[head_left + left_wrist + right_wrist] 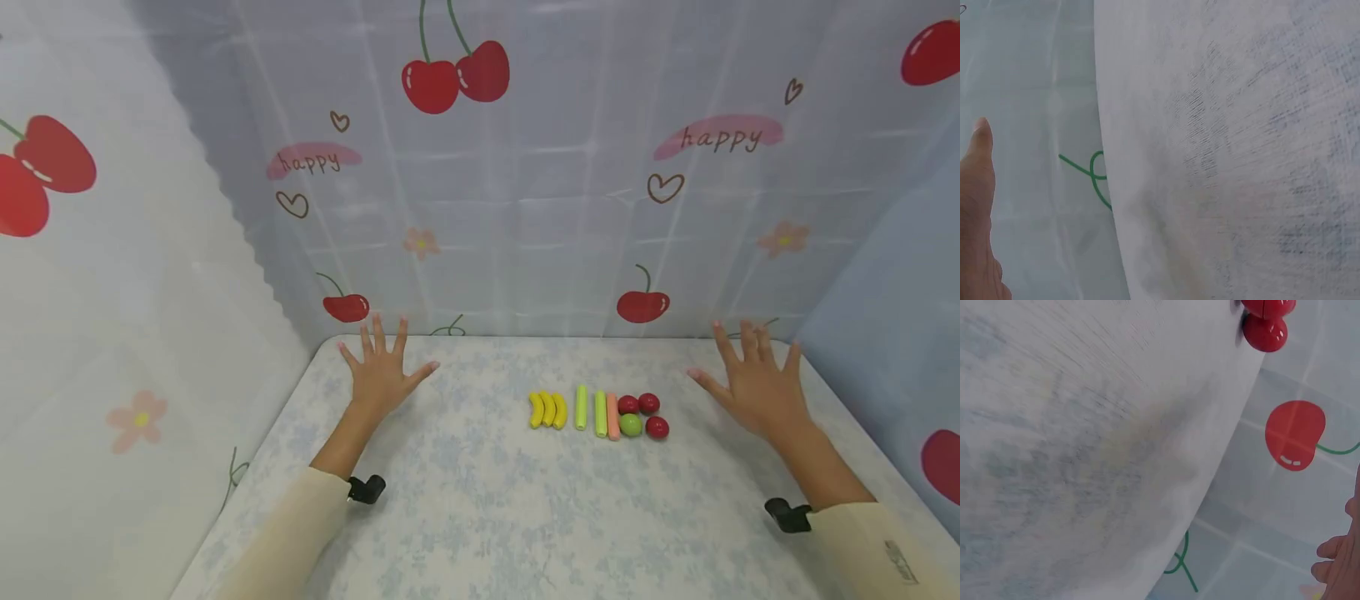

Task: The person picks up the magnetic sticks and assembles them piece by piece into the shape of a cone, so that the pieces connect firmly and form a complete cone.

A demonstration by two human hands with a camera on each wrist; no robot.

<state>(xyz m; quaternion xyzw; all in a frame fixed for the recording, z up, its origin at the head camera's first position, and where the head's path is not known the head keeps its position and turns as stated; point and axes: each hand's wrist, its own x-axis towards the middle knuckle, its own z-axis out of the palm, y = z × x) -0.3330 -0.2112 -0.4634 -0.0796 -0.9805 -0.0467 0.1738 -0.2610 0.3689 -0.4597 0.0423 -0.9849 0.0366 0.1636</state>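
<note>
In the head view my left hand [378, 379] is spread with straight fingers over the table's far left part, holding nothing. My right hand [765, 392] is spread the same way at the far right, nearest to the red balls [657, 427]. A row of small things lies between the hands. From left to right come yellow toy bananas [547, 409], two light green sticks [581, 407], an orange stick [613, 417], a green ball [631, 425] and the red balls. The left wrist view catches one finger [979, 181]; the right wrist view shows part of the right hand [1341, 556].
A pale table [465, 517] with a faint blue floral pattern lies under both hands. Curtains [510, 208] printed with cherries, hearts and "happy" rise behind it and at both sides. Each wrist wears a black camera mount, such as the left one [367, 489].
</note>
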